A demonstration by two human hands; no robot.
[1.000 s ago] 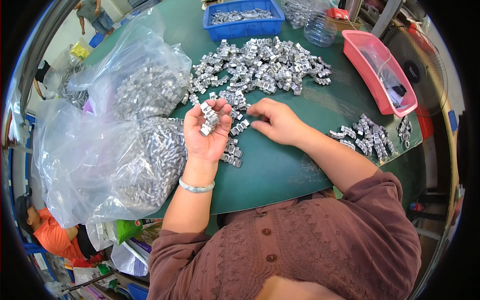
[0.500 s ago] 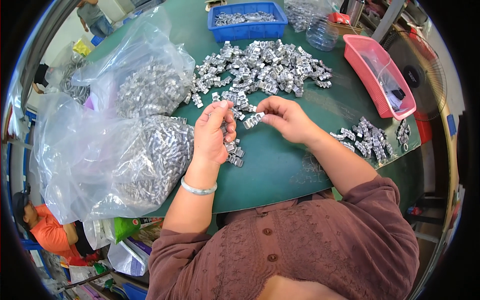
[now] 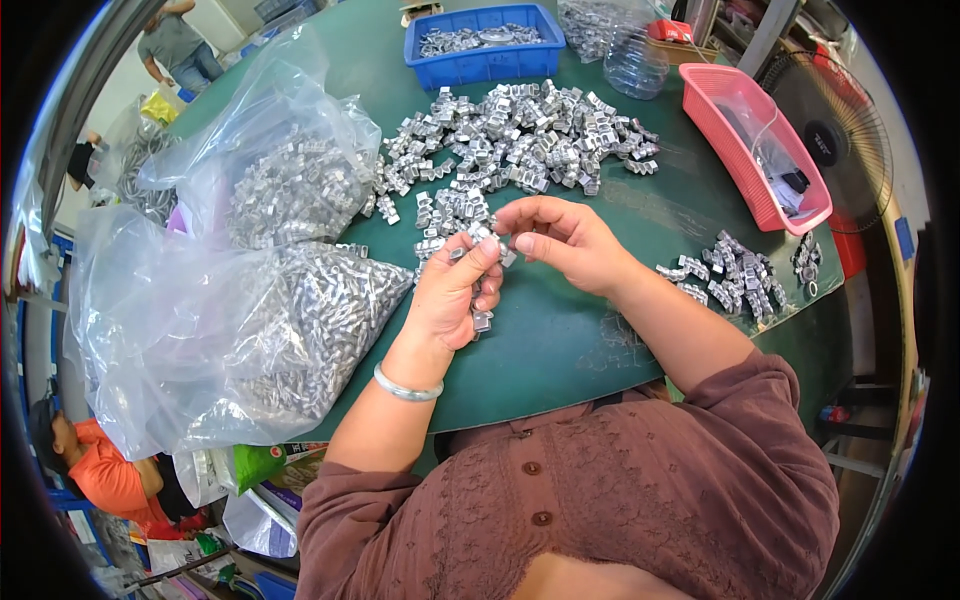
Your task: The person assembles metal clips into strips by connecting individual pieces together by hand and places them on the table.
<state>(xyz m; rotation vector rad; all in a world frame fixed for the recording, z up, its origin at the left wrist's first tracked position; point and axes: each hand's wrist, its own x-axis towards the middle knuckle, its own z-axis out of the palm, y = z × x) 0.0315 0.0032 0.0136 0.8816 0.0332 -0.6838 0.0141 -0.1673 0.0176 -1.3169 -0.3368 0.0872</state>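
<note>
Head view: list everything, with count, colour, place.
Main parts pile: uncountable, silver, table centre
Small parts pile: uncountable, silver, table right
Large bags: two, clear, left
Bin: one, blue, far side
Jar: one, clear, far side
Basket: one, pink, right
Fan: one, dark, right
Table: one, green, centre
Other people: at least two, orange, grey tops, left
Bracelet: one, pale, left wrist
Shirt: one, brown, bottom
Left hand: one, bare, holding metal parts
Right hand: one, bare, beside left

Small pale characters stand on a dark strip point(image 3: 303, 449) at the edge of the green bag point(image 3: 258, 466), near a red mark point(image 3: 277, 452). Faint lettering on the fan point(image 3: 826, 143) hub is too blurred to read.
</note>
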